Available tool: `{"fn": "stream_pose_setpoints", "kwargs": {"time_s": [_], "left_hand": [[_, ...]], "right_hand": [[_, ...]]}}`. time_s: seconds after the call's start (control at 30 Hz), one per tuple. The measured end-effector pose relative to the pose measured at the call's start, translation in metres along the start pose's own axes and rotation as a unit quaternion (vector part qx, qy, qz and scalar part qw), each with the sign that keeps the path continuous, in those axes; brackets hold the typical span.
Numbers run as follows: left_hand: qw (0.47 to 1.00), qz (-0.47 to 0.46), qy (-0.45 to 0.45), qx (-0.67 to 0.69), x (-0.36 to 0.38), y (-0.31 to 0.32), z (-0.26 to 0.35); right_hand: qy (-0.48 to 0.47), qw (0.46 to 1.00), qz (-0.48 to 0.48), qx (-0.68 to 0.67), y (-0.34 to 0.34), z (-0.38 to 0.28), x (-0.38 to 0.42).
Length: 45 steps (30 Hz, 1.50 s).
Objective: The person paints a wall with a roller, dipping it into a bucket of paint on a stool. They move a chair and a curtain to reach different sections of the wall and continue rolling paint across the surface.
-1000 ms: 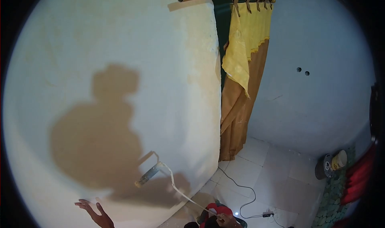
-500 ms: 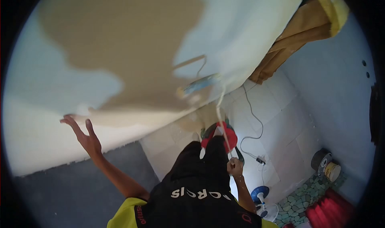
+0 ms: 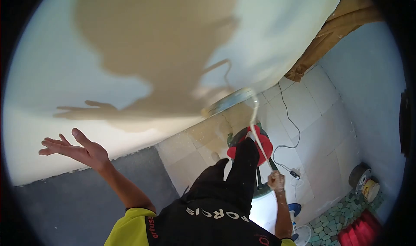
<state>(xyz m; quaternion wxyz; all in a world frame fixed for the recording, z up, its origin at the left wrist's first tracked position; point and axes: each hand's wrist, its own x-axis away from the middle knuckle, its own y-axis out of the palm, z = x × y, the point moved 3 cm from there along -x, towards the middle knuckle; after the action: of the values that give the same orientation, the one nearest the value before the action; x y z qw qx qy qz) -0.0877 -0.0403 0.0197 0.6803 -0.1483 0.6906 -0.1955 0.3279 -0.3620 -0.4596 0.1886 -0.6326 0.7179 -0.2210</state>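
Two bare hands, we record. Right hand [image 3: 276,181]: fingers curled closed around the lower end of a paint roller [image 3: 229,103]. Left hand [image 3: 86,153]: raised near the wall [image 3: 277,29], fingers loosely spread, holding nothing. Paint roller: sleeve slanting before the wall's lower part; whether they touch, we cannot tell. Beneath its bent rod: one red seat [image 3: 265,147]. Farther out, we list one thin cable [image 3: 296,129] on floor tiles [image 3: 320,127] and one brown curtain [image 3: 331,36].
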Motion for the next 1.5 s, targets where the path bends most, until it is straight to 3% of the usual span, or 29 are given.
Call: {"fn": "stream_pose_setpoints", "kwargs": {"time_s": [0.03, 0.1, 0.23, 0.3, 0.33, 0.4, 0.43, 0.47, 0.5, 0.53, 0.57, 0.63, 0.67, 0.7, 0.73, 0.77, 0.8, 0.87, 0.9, 0.93, 0.97, 1.03, 1.07, 1.13, 1.2, 1.23, 1.27, 1.33, 1.5], "left_hand": [[1.000, 0.006, -0.003, 0.001, 0.009, 0.002, -0.001], [0.996, -0.016, 0.085, -0.003, 0.032, 0.000, -0.003], [0.974, -0.025, 0.202, 0.098, 0.088, -0.020, -0.051], [0.966, -0.015, 0.178, 0.187, 0.161, -0.047, -0.100], [0.977, -0.022, 0.115, 0.180, 0.238, -0.061, -0.155], [0.995, -0.082, 0.001, 0.061, 0.442, -0.070, -0.241], [0.989, -0.138, -0.039, -0.035, 0.546, -0.073, -0.272], [0.857, -0.213, -0.452, 0.124, 0.636, -0.097, -0.281], [0.726, -0.243, -0.624, 0.155, 0.696, -0.144, -0.286], [0.727, -0.280, -0.609, 0.150, 0.774, -0.201, -0.297], [0.777, -0.403, -0.480, 0.062, 0.833, -0.264, -0.308], [0.674, -0.336, -0.637, 0.168, 0.994, -0.380, -0.318], [0.768, -0.360, -0.527, 0.060, 1.037, -0.432, -0.322], [0.646, -0.406, -0.645, -0.043, 1.039, -0.467, -0.325], [0.490, -0.457, -0.730, -0.135, 1.030, -0.502, -0.323], [0.580, -0.321, -0.708, -0.245, 1.042, -0.532, -0.308], [0.626, -0.210, -0.696, -0.283, 1.054, -0.552, -0.300], [0.617, 0.002, -0.724, -0.308, 1.030, -0.563, -0.284], [0.553, 0.034, -0.768, -0.322, 1.063, -0.555, -0.268], [0.546, 0.079, -0.770, -0.320, 1.090, -0.534, -0.258], [0.469, 0.135, -0.822, -0.295, 1.083, -0.515, -0.250], [0.416, 0.176, -0.833, -0.320, 1.097, -0.462, -0.221], [0.351, 0.205, -0.877, -0.254, 1.107, -0.432, -0.209], [0.268, 0.261, -0.889, -0.264, 1.126, -0.372, -0.191], [0.206, 0.430, -0.839, -0.261, 1.125, -0.328, -0.194], [0.164, 0.535, -0.797, -0.226, 1.113, -0.318, -0.203], [0.154, 0.637, -0.729, -0.200, 1.107, -0.306, -0.210], [0.147, 0.576, -0.763, -0.254, 1.083, -0.306, -0.216], [0.072, 0.624, -0.706, -0.327, 1.074, -0.307, -0.197]], "right_hand": [[-0.029, 0.998, -0.009, 0.056, 0.002, 0.020, 0.004], [-0.129, 0.970, -0.070, 0.195, -0.039, 0.025, -0.004], [-0.047, 0.975, -0.195, 0.096, -0.051, 0.074, -0.009], [-0.146, 0.949, -0.195, 0.199, 0.004, 0.043, -0.028], [-0.240, 0.891, -0.199, 0.331, 0.041, -0.002, -0.040], [-0.332, 0.890, -0.047, 0.309, 0.134, -0.035, -0.029], [-0.347, 0.897, -0.059, 0.266, 0.185, -0.040, -0.019], [-0.331, 0.897, -0.058, 0.286, 0.231, -0.063, -0.008], [-0.277, 0.910, -0.085, 0.295, 0.281, -0.093, 0.003], [-0.250, 0.928, -0.124, 0.246, 0.326, -0.118, 0.022], [-0.347, 0.925, -0.133, 0.079, 0.373, -0.141, 0.031], [-0.311, 0.917, -0.250, 0.012, 0.438, -0.199, 0.055], [-0.307, 0.903, -0.300, -0.016, 0.467, -0.219, 0.066], [-0.314, 0.886, -0.341, -0.002, 0.488, -0.232, 0.076], [-0.319, 0.867, -0.381, 0.014, 0.514, -0.243, 0.078], [-0.357, 0.828, -0.432, 0.019, 0.540, -0.256, 0.085], [-0.388, 0.800, -0.457, 0.016, 0.558, -0.265, 0.094], [-0.438, 0.741, -0.509, 0.011, 0.606, -0.276, 0.108], [-0.390, 0.716, -0.578, 0.011, 0.642, -0.264, 0.110], [-0.416, 0.660, -0.623, 0.055, 0.672, -0.291, 0.133], [-0.440, 0.598, -0.664, 0.092, 0.700, -0.325, 0.160], [-0.455, 0.516, -0.715, 0.126, 0.751, -0.363, 0.221], [-0.451, 0.460, -0.746, 0.169, 0.780, -0.378, 0.245], [-0.463, 0.306, -0.826, 0.094, 0.840, -0.404, 0.308], [-0.496, 0.193, -0.846, 0.033, 0.883, -0.425, 0.379], [-0.452, 0.165, -0.866, 0.135, 0.889, -0.449, 0.414], [-0.410, 0.137, -0.870, 0.236, 0.890, -0.473, 0.450], [-0.440, 0.066, -0.854, 0.270, 0.899, -0.507, 0.510], [-0.503, -0.056, -0.816, 0.278, 0.892, -0.523, 0.623]]}}
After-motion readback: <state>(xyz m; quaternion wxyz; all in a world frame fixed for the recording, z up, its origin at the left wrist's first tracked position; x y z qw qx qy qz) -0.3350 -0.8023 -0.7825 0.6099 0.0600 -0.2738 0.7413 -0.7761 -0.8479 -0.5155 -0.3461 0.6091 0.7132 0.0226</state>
